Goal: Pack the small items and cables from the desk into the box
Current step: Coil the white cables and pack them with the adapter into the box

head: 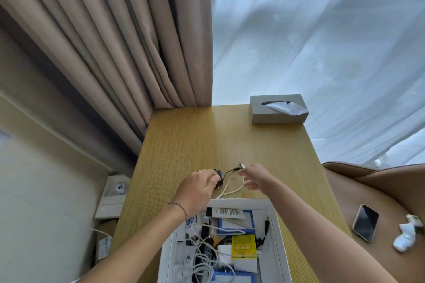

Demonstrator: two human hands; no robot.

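Note:
A white box (pixel 277 225) sits at the desk's near edge, holding white cables, a yellow packet (pixel 243 246), a tube and blue-edged cards. Just beyond it on the wooden desk (pixel 184 140) lie a small black adapter (pixel 220 177) with a thin black cable (pixel 230 171) and a white cable (pixel 230 189) looped toward the box. My left hand (pixel 197 185) grips the black adapter. My right hand (pixel 253 177) pinches the connector end (pixel 241 166) where the black and white cables meet, lifted slightly off the desk.
A grey tissue box (pixel 279 109) stands at the desk's far right corner. A brown chair (pixel 368 190) to the right carries a phone (pixel 365 221) and white earbuds case (pixel 407 233). Curtains hang behind; a white packaging box (pixel 113 195) sits low on the left.

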